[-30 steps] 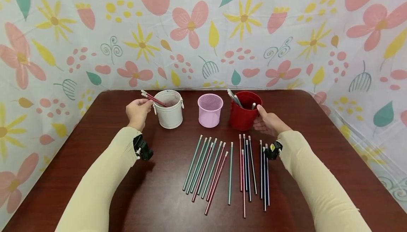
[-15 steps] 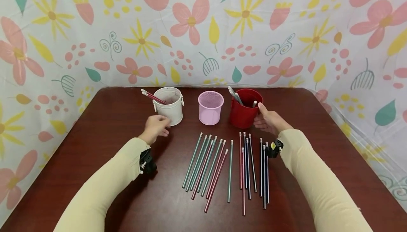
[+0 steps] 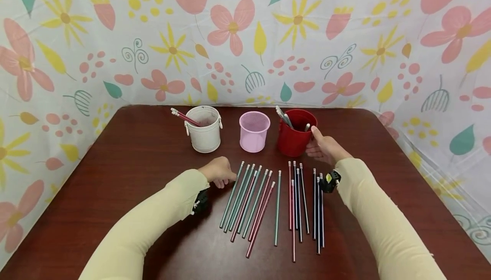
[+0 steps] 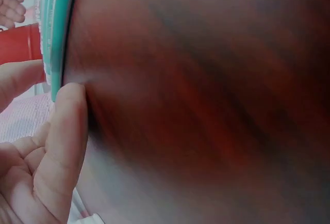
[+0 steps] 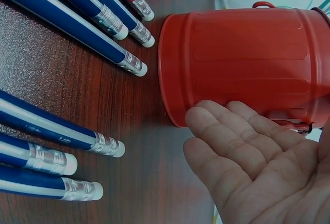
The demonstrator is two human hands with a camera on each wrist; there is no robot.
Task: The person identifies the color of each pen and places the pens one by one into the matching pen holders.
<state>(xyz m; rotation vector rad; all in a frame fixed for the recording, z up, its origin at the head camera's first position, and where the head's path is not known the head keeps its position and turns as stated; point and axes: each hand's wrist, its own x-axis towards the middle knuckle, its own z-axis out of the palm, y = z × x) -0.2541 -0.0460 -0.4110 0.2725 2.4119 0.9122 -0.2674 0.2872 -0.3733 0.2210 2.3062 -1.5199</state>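
My left hand (image 3: 218, 171) is at the upper part of the leftmost green pencil (image 3: 232, 199) in the head view. In the left wrist view its finger and thumb stand apart, on either side of the green pencil (image 4: 59, 38), fingertip right at its edge. My right hand (image 3: 325, 145) is at the right side of a red bucket (image 3: 293, 140), thumb at the rim. In the right wrist view its fingers (image 5: 227, 136) lie nearly straight along the bucket wall. Several pale pencils (image 3: 284, 118) lean inside the bucket.
A white bucket (image 3: 205, 137) with red pencils (image 3: 186, 117) leaning over its rim stands at the back left, a pink mesh cup (image 3: 254, 137) in the middle. Green and red pencils, and several blue pencils (image 3: 319, 212), lie on the brown table (image 3: 184, 246) in front.
My left hand has let go of the red pencils in the white bucket and moved right and toward me to the green pencils. My right hand has stayed at the red bucket.
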